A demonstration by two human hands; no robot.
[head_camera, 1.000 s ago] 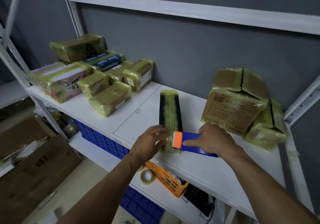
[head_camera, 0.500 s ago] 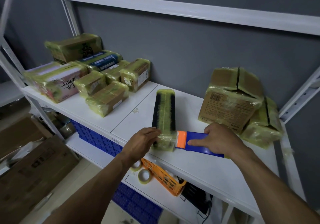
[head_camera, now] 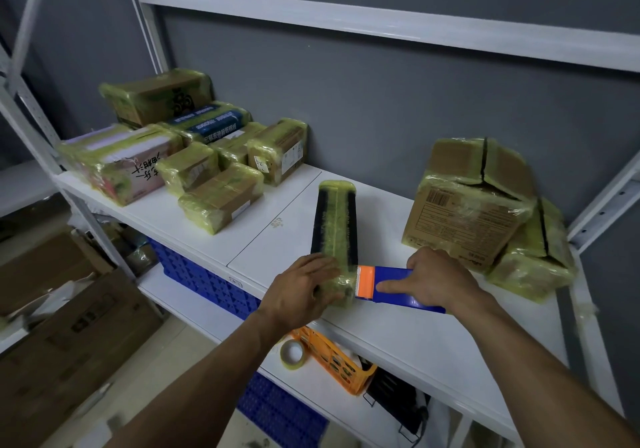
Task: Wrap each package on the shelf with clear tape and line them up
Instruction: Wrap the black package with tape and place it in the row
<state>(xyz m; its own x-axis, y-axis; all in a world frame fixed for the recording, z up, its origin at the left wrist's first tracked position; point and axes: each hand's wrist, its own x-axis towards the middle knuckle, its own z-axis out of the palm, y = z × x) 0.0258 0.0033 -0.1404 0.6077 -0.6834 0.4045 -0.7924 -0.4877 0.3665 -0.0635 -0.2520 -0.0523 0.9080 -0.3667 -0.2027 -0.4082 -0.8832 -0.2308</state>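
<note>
The left hand (head_camera: 304, 291), grip open, presses the near end of the long package (head_camera: 335, 226). The right hand (head_camera: 438, 279) grips the blue tape dispenser (head_camera: 391, 273) against that package's right side.

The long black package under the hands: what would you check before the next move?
1. The left hand presses the long black package down: ok.
2. The right hand holds the tape dispenser: ok.
3. Dispenser's orange end sits against the package's near end: ok.
4. Package lies flat on the shelf: ok.
5. Tape stuck all round the near end: cannot tell.
</note>
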